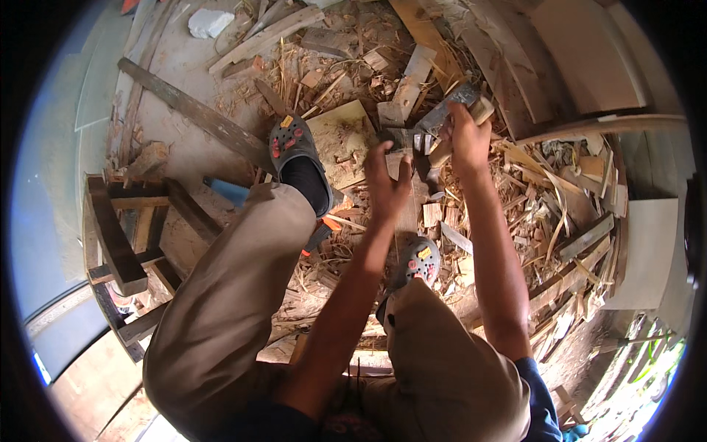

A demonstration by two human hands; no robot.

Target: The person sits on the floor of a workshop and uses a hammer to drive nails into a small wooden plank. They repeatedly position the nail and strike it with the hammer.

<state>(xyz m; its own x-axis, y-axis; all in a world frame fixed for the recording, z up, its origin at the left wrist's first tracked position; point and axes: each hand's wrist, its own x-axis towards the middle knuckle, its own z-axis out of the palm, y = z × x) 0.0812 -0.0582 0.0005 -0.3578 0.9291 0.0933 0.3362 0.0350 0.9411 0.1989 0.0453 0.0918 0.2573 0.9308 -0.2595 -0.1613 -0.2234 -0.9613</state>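
My left hand [388, 184] is held over the work area between my feet, thumb and fingers apart, with nothing in it. To its right, my right hand [469, 136] is closed round a tool with a pale wooden handle [482, 110]. Below that fist are more pale wood and dark metal [421, 144], probably the tool's head; its exact kind is unclear. A flat grey metal piece [464, 94] shows just beyond the fist; I cannot tell whether it belongs to the tool. A narrow wooden board [406, 221] lies beneath my hands, running toward my right shoe [420, 259].
Wood shavings and offcuts [515, 228] cover the floor. My left shoe [294, 144] stands beside a dusty pale board [346, 136]. A dark wooden frame [118, 236] is at left, near a long plank [199, 110]. Large boards [589, 59] lean at upper right.
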